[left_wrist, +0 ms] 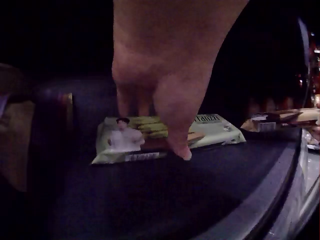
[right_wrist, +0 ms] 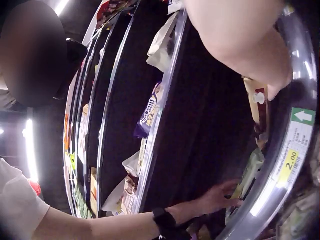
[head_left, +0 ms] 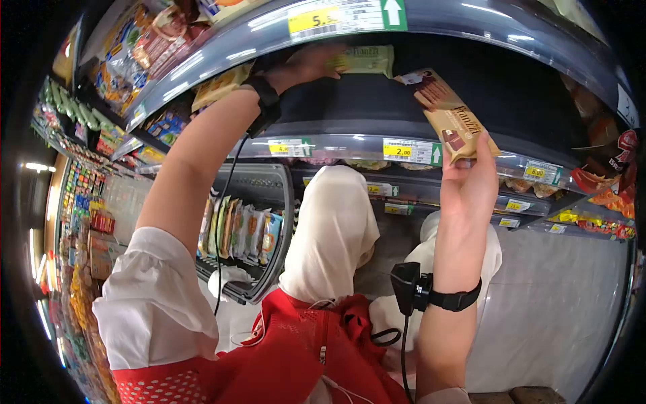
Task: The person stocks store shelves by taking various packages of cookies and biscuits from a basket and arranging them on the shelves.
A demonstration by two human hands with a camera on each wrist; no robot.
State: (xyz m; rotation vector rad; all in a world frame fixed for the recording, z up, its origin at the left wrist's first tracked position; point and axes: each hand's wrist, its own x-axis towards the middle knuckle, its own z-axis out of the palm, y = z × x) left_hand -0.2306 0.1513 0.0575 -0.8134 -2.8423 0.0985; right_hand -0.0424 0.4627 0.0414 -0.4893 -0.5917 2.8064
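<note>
A green Franzzi biscuit packet [head_left: 371, 62] lies flat on the dark shelf. My left hand [head_left: 311, 67] reaches in over it from the left. In the left wrist view, the thumb comes down across the near long side of the green packet [left_wrist: 215, 132], with the other fingers on its far side. My right hand [head_left: 473, 178] pinches the lower end of a tan and brown Franzzi biscuit packet [head_left: 447, 111], its printed face up and its length slanting away over the shelf's front. The two packets' nearest ends are close together.
A clear price rail [head_left: 343, 149] runs along the shelf's front edge, and a higher shelf edge [head_left: 431, 17] overhangs my hands. At lower left stands a dark basket [head_left: 286, 222] with several packets. A yellowish packet [head_left: 214, 89] lies farther left.
</note>
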